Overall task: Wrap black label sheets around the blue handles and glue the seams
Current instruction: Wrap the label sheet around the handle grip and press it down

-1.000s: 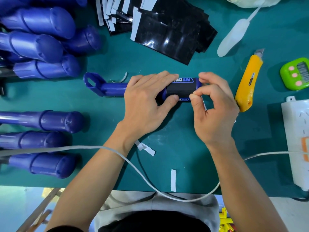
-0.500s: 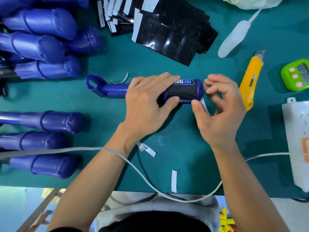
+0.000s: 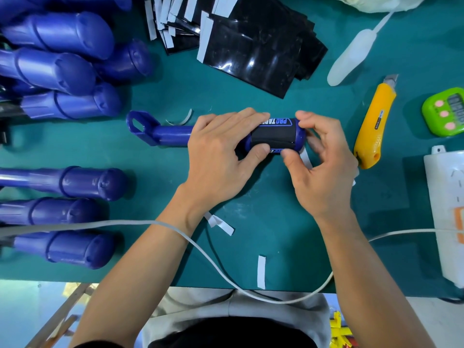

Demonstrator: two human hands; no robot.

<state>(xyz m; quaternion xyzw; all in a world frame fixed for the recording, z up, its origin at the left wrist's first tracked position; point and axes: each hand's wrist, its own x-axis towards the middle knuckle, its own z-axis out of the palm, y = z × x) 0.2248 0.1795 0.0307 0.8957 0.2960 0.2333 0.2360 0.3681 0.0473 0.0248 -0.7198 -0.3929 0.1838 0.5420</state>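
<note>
While the blue handle (image 3: 173,133) is lying crosswise at frame centre, black label (image 3: 272,139) wrapped on, the left hand (image 3: 221,156) is gripping its middle and the right hand (image 3: 321,167) is pinching its capped end. Green table (image 3: 276,209), crossed by a white cable (image 3: 200,249), is stretching below toward the near edge; the yellow knife (image 3: 374,124) is crowding the right. That right hand, spread earlier, is clamping again.

We see a flat dark green desk (image 3: 261,209). Past its near edge lies a pale floor (image 3: 22,310), with thin brown wooden sticks (image 3: 65,313) below the near left corner.
</note>
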